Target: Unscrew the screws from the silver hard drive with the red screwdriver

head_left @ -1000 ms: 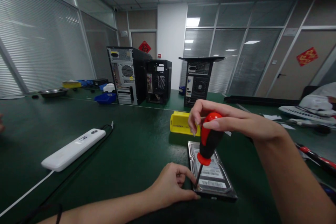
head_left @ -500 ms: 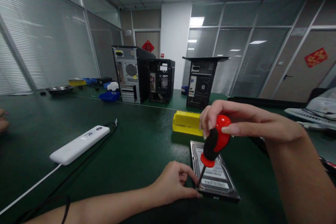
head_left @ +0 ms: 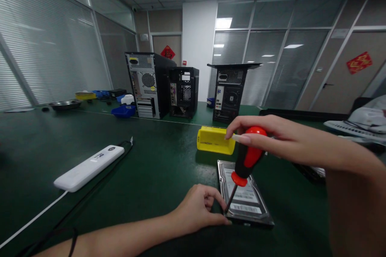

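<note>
Drive (head_left: 245,197) lies label-up on the table (head_left: 157,160); from afar, I pinch its near-left corner with the left hand (head_left: 203,207), likely steadying it, the right hand (head_left: 273,135) loosely grasping the screwdriver (head_left: 247,161), tip at that corner.

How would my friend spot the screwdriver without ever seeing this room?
Find the green table, then the flat silver hard drive at the left hand. The screwdriver slants up from the drive's near-left corner. Unlike the yellow bin behind, it has a chunky red-and-black handle.
</note>
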Demonstrator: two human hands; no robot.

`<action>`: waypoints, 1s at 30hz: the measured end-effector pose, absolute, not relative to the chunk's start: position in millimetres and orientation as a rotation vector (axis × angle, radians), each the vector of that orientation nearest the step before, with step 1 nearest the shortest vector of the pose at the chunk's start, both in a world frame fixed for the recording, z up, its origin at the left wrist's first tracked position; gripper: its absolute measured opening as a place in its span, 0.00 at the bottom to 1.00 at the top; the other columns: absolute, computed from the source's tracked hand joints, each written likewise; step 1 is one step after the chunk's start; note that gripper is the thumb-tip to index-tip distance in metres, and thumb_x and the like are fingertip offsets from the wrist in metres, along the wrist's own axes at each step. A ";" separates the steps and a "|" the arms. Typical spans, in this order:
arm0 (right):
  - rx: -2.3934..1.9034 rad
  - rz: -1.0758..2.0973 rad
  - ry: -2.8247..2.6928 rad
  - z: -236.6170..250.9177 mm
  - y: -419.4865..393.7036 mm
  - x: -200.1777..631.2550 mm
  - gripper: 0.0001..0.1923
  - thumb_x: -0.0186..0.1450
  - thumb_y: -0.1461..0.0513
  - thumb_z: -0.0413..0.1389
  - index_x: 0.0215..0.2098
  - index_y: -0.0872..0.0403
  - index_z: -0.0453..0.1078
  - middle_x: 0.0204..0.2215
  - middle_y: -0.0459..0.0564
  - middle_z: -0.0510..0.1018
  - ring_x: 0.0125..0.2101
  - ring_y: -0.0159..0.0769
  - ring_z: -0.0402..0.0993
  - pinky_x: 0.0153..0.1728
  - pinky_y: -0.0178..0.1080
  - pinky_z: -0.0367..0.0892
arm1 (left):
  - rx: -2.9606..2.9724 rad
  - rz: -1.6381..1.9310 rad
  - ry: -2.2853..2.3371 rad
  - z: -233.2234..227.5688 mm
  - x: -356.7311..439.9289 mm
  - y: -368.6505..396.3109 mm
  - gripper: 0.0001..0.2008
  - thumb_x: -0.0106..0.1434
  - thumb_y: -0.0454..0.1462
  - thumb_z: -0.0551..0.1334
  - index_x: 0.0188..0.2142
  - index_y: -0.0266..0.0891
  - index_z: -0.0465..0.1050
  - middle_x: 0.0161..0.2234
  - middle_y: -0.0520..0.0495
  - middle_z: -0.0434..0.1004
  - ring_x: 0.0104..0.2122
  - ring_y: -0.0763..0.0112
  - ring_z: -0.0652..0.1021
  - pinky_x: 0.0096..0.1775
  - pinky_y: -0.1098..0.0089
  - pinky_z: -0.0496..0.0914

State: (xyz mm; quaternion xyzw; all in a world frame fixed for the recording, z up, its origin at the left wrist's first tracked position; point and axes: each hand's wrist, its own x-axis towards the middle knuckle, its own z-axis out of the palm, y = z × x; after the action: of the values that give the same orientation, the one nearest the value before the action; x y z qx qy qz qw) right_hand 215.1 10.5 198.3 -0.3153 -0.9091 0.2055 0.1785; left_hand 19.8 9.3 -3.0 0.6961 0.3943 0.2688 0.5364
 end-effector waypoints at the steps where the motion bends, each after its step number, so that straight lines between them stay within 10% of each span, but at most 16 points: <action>1: -0.889 0.568 -2.578 198.7 9.7 218.4 0.11 0.67 0.58 0.53 0.47 0.47 0.71 0.41 0.44 0.77 0.40 0.36 0.74 0.39 0.34 0.66 | 1.653 0.641 0.943 -2.7 20.0 9.1 0.17 0.46 0.41 0.73 0.32 0.32 0.77 0.15 0.63 0.49 0.18 0.81 0.51 0.22 0.74 0.43; 30: -0.796 0.342 -2.639 200.6 4.3 213.5 0.15 0.63 0.58 0.58 0.48 0.51 0.71 0.38 0.47 0.79 0.36 0.36 0.76 0.36 0.34 0.68 | 1.646 0.626 0.966 0.0 21.2 7.4 0.19 0.47 0.44 0.73 0.32 0.32 0.77 0.16 0.62 0.50 0.19 0.81 0.51 0.23 0.75 0.44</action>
State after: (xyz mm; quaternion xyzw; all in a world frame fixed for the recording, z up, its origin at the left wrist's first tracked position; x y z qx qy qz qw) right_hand 213.5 4.3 200.6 -0.2819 -0.9344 0.1212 0.1811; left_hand 21.2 7.4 0.0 0.6916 0.4057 0.2628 0.5367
